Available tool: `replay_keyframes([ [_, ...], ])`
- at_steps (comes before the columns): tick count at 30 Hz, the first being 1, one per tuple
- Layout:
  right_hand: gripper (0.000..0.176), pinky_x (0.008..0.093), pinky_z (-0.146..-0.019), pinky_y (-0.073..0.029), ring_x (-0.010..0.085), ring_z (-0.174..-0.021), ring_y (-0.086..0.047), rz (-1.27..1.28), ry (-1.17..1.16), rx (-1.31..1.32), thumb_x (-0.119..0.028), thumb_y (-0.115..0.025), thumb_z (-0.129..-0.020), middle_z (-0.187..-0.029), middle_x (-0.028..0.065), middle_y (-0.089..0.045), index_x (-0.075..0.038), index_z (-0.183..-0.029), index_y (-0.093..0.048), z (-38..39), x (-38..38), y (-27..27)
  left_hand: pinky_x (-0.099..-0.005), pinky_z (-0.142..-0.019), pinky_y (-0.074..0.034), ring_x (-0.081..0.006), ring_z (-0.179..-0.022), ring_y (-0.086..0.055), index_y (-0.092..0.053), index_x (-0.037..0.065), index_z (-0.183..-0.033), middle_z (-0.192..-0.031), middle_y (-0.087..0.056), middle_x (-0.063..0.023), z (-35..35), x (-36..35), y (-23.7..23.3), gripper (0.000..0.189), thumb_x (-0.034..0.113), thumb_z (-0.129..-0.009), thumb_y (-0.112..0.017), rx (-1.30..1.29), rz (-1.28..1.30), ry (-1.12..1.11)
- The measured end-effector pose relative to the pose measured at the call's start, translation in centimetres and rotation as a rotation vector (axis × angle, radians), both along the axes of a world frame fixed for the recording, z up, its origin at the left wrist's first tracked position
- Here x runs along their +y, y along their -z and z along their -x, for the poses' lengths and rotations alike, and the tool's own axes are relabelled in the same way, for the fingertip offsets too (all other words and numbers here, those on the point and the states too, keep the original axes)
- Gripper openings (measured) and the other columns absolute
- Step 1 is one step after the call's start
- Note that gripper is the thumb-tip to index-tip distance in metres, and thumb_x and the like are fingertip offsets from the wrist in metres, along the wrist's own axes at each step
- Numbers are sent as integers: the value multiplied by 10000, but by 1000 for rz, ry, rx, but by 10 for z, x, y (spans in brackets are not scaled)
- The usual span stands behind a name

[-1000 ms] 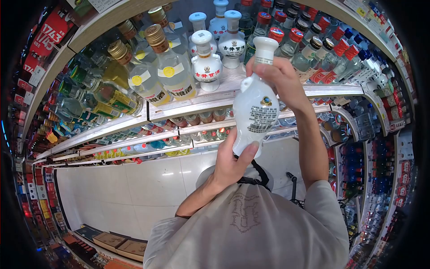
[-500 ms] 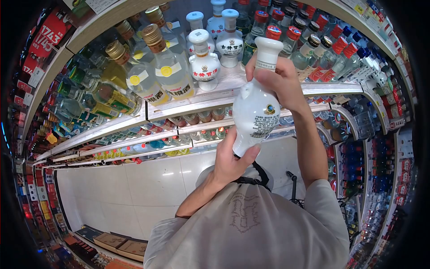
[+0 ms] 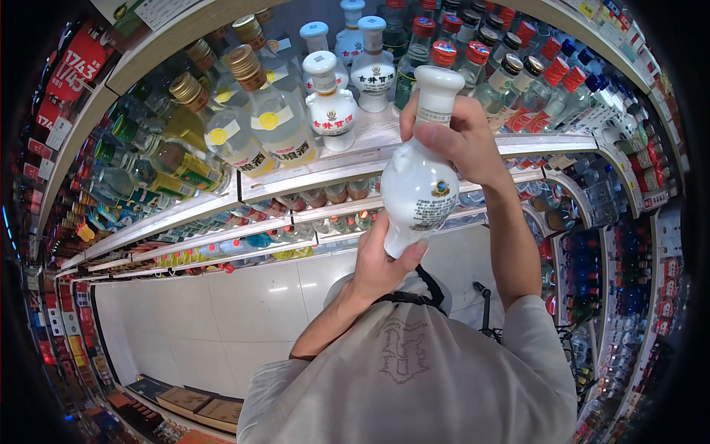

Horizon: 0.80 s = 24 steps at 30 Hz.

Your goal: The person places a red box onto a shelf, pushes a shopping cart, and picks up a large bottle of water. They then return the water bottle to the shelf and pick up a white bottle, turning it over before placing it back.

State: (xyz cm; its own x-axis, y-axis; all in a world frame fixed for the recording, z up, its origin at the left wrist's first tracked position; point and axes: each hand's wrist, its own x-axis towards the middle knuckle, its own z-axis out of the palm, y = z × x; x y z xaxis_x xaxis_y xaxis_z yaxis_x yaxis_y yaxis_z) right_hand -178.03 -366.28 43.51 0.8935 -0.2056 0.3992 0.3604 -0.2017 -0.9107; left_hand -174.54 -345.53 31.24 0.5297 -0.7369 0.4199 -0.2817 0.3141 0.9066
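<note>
A white ceramic bottle [image 3: 418,185] with small dark print and a round emblem is held up in front of the shelf, slightly tilted. My right hand [image 3: 457,137] is wrapped round its neck below the white cap. Its base rests in my left hand [image 3: 381,263], with the thumb across the front. Just left of it on the shelf stands a similar white bottle with red characters [image 3: 332,115], and behind that one a white bottle with black characters [image 3: 373,74].
Clear bottles with gold caps [image 3: 279,122] stand at the shelf's left part, and red-capped bottles [image 3: 477,63] at its right. The shelf edge [image 3: 325,174] runs behind the held bottle. Lower down are more shelves, a tiled floor [image 3: 251,296] and brown boxes [image 3: 183,399].
The held bottle has turned a little in my hands, so its print sits further left. The shelf and its bottles appear shifted slightly left in view.
</note>
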Motion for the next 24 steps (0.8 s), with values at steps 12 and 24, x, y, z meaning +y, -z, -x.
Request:
replay_keyframes([
  [12,254,248,-659,-461,67,-759,-593,35,117,88,-253,-652,-962,-866,7,-670,-8,-928,-710,5,12,-4,-325,-818,-540,-178,-941,-665,-542,-51,-1319,-1097,-705,-126,5,3,2,519,318,-996,-712,139,-6,66],
  [24,255,225,-638,-469,42,-741,-623,-8,151,223,-264,-657,-994,-859,0,-706,-28,-1000,-754,1,23,-11,-294,-837,-537,-148,-969,-658,-542,-45,-1350,-1147,-695,-108,4,14,-7,464,282,-1035,-638,419,23,203],
])
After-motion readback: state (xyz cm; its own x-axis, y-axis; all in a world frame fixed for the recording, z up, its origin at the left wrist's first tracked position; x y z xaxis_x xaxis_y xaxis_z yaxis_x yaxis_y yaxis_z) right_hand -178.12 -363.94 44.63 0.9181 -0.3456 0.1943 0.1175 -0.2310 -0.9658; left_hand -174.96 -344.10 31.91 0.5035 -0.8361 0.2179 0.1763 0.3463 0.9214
